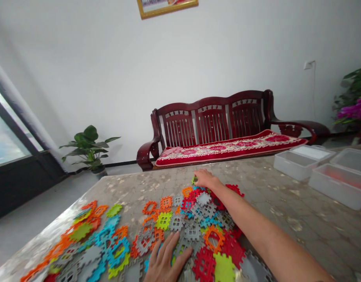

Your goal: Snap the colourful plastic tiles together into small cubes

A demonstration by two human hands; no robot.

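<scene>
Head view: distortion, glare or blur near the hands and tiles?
Head view: wide-angle warp bows the window frame and tilts the bench; soft daylight from the left, sheen on the table; tiles sharp; left hand flat on them, clipped by the bottom edge; right hand at the pile's far edge.

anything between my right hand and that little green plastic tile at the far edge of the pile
Nothing visible does. The right hand touches the small green notched plastic tile directly, at the far edge of the pile of coloured tiles.
</scene>
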